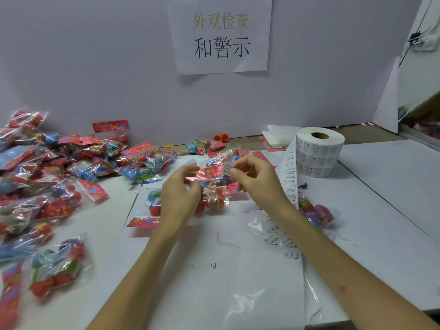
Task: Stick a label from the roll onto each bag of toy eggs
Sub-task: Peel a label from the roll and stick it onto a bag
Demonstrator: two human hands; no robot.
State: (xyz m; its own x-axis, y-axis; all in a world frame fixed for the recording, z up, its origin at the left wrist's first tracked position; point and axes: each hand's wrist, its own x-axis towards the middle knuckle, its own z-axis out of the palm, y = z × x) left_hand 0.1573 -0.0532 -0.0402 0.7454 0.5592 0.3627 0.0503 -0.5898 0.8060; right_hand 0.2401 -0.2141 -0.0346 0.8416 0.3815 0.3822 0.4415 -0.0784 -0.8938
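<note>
1. Head view, surface: a white bench [385,186] runs up to a pale lilac partition [95,67] along its far edge. A printed paper sheet [214,282] lies at the near middle.
2. Room: a paper sign [221,36] with large Chinese characters hangs on the partition above the middle of the bench. At the far right corner the partition ends, and the clutter beyond it is too blurred to tell.
3. The label roll [319,151] stands near the far right of the bench. Its strip of labels [289,175] trails toward the near edge, passing behind the right forearm.
4. The left hand [181,194] has its fingers curled and pinches the clear edge of a bag of toy eggs [212,184], held above the middle of the bench.
5. The right hand [254,177] pinches a single label [227,168] between thumb and forefinger, at the bag's red header.
6. A pile of bags [47,175] covers the left edge. One more bag [316,213] lies right of the right forearm.
7. Loose red egg halves [221,138] and folded white paper [276,135] sit at the far edge.
</note>
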